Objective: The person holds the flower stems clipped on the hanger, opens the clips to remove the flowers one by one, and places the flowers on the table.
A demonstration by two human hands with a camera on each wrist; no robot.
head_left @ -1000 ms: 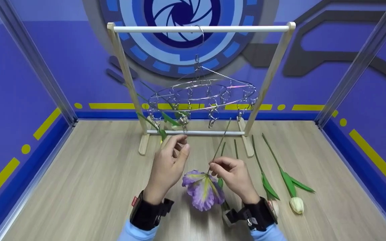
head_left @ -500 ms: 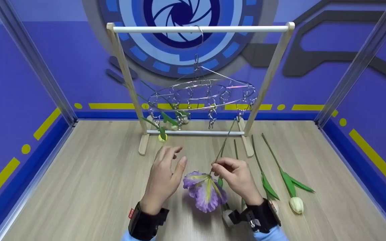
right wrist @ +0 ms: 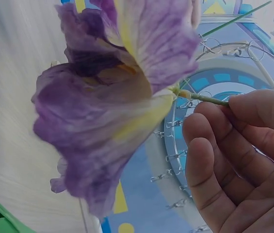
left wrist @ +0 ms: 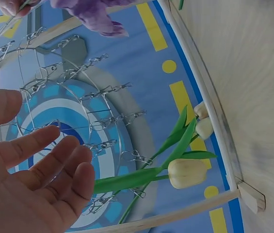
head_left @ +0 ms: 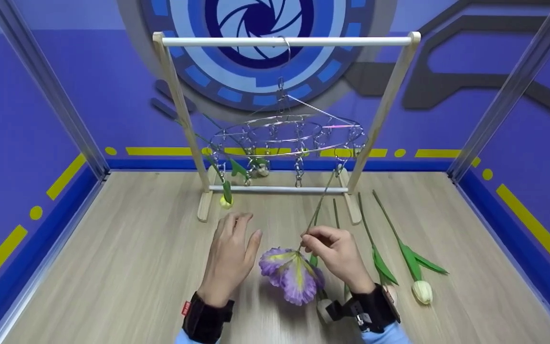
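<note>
My right hand pinches the thin green stem of a purple and yellow iris-like flower between thumb and forefinger; its bloom hangs low, with the stem pointing up and away. In the right wrist view the ruffled flower fills much of the picture. My left hand holds nothing, its fingers spread loosely and the thumb apart. Just beyond it a yellow tulip hangs head down from the round metal clip hanger. The left wrist view shows that pale tulip past the fingertips.
The hanger hooks onto the white top bar of a wooden rack. More tulips hang at its left rear. On the table's right lie several tulips, among them a white tulip and a green-leaved stem.
My left hand has drawn back from the hanging yellow tulip and its fingers have loosened. The tulip has swung to hang straighter. My right hand with the purple flower has barely moved.
</note>
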